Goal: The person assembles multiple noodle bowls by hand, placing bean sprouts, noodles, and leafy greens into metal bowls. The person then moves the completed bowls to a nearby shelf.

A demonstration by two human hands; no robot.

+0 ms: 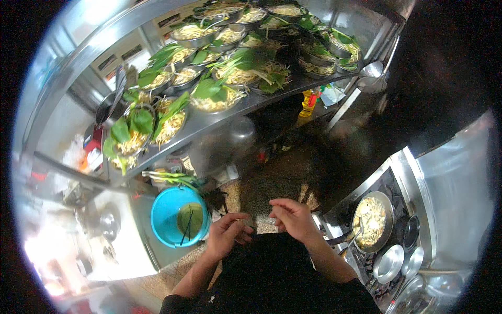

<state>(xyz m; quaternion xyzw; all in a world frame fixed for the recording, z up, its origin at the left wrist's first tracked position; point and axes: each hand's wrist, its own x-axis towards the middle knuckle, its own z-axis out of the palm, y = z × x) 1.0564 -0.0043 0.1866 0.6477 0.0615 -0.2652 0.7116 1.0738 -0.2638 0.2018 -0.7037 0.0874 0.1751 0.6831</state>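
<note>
Both of my hands are held in front of my dark shirt, some distance apart. My left hand point(228, 233) is closed, its fingers curled in towards the middle. Opposite it, my right hand point(295, 220) is closed too, the thumb and fingers drawn together. Whatever either hand holds, if anything, is hidden or too small to name. Left of my left hand stands a light blue bucket point(157, 222), with dark thin sticks leaning in it. On the stove to my right sits a frying pan point(388, 207) of pale, chunky food point(372, 220), with a metal utensil resting in it.
A metal shelf point(235, 116) ahead carries several bowls of pale strands and green leaves point(215, 99). Beneath it stands a yellow bottle point(308, 103). Green onions point(175, 178) lie behind the bucket. Metal bowls point(388, 264) sit by the pan, and a white counter point(125, 230) is at left.
</note>
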